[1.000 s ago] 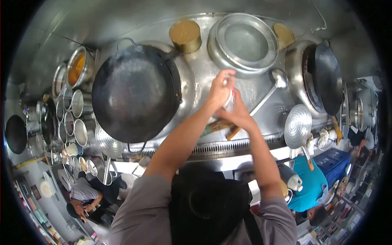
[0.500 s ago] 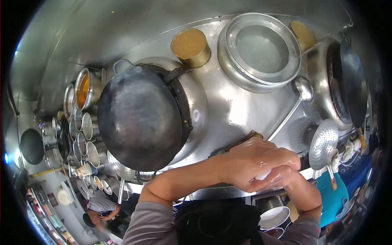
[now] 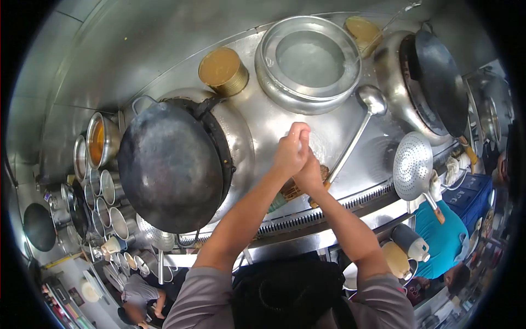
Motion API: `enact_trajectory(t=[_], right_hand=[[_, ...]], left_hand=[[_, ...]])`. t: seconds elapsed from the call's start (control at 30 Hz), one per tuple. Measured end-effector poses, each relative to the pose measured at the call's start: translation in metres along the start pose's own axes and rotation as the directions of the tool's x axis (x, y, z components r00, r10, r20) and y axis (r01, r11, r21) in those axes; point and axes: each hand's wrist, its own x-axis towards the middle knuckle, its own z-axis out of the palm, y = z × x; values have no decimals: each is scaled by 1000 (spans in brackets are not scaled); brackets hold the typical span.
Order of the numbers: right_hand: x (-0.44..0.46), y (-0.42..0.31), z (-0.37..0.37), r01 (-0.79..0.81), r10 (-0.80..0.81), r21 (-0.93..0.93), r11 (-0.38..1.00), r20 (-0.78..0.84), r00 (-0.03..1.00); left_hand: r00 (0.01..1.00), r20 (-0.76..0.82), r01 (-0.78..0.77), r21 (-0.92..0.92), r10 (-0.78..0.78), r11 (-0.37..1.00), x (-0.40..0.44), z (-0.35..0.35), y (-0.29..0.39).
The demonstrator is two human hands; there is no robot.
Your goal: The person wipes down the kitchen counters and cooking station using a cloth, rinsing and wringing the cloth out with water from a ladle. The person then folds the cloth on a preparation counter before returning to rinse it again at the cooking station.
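Note:
My left hand (image 3: 290, 152) and my right hand (image 3: 310, 174) are closed and pressed together above the steel counter. A bit of something whitish shows between the fingers; what it is I cannot make out. Beside them the counter looks wet and rippled. Below my hands lies a bristled brush (image 3: 292, 192) with a green part, partly covered by my wrists. A long-handled ladle (image 3: 355, 138) rests just right of my right hand, its bowl pointing away. Farther back stands a large round metal pot (image 3: 307, 101) holding cloudy water.
A dark wok (image 3: 170, 170) lies tilted over the left burner, another wok (image 3: 442, 82) at the right one. Two tins, one of them a gold tin (image 3: 223, 71), stand at the back. A perforated skimmer (image 3: 413, 164) is at the right. Other people are at lower left and right.
My clasped hands have moved forward and left, away from my body and over the counter. The view has shifted, and the brush and ladle handle show more.

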Motion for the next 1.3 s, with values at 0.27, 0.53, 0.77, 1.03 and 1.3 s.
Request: enact_trajectory(t=[0.27,0.53,0.77,1.03,1.3], right_hand=[[-22,-68,-65,-288,56,387,876,513,857],[-55,-127,-123,-559,-278,344,754,939,204],[-43,-79,-54,109,-245,445,889,261,934],[19,21,45,83,-63,253,964,-86,994],[27,19,57,-36,37,12,999,-120,992]], left_hand=[[937,333,282,-545,-105,790,18,-73,75],[775,576,190,-605,260,773,29,-122,186],[915,299,-66,-548,269,834,21,-85,102],[939,121,342,-407,-321,847,20,-29,-11],[899,-68,381,-359,-432,852,14,-23,-50]])
